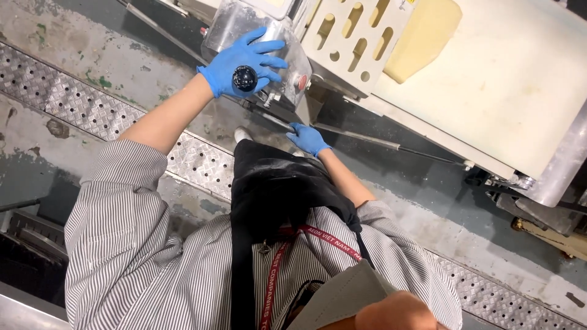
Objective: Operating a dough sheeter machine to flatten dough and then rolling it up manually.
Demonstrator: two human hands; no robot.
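Observation:
My left hand (241,61), in a blue glove, lies with its fingers spread against the shiny metal housing (244,21) of a machine. A black ball knob (244,78) shows in front of the palm. Whether the hand touches the knob is unclear. My right hand (309,139), also in a blue glove, reaches lower down. It is closed around a thin metal rod (379,142) that runs along the machine's underside. I wear a striped shirt, a black apron (269,189) and a red lanyard.
A white conveyor belt (520,79) carries a pale yellow sheet of dough (428,36). A cream guard with oblong slots (361,30) stands beside the housing, near a red button (301,81). A strip of diamond-plate metal (73,98) crosses the worn concrete floor.

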